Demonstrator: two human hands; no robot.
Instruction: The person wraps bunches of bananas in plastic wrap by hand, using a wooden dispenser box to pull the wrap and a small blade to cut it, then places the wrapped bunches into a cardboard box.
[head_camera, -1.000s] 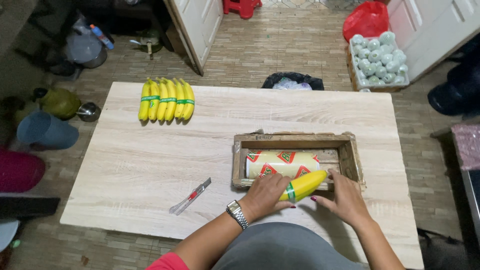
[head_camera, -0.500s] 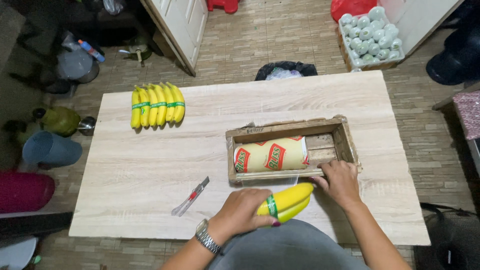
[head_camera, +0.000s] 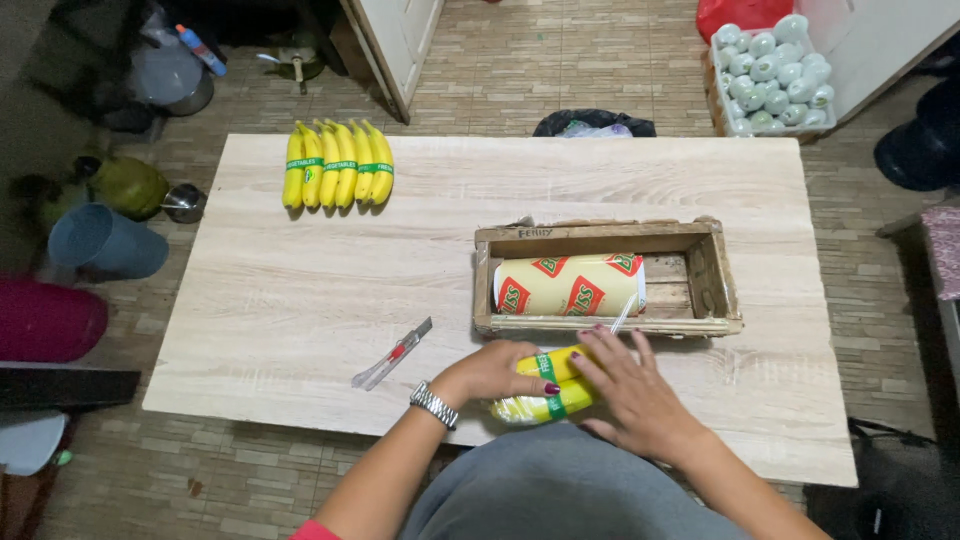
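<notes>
Head view shows us the wrapped banana pair (head_camera: 540, 390), two yellow bananas with a green band, lying on the near edge of the worktop (head_camera: 250, 320) just in front of the wooden crate (head_camera: 725, 275). We see the left hand (head_camera: 490, 372) curled over the left end of the pair, fingers bent around it, a metal watch on the wrist. The right hand (head_camera: 630, 385) lies flat with spread fingers on the right end, pressing the fruit rather than clenching it. Clear film runs from the bananas up toward the roll of wrap (head_camera: 570, 285), which lies on its side inside the crate, its label yellow with red patches. Left of the hands, apart from them, a small utility knife (head_camera: 398, 353) rests on the worktop. At the far left corner we see a bunch of banded bananas (head_camera: 337, 165) lying side by side. On the floor beyond, a tray of pale round fruit (head_camera: 770, 65) stands near a black bag (head_camera: 592, 123).
</notes>
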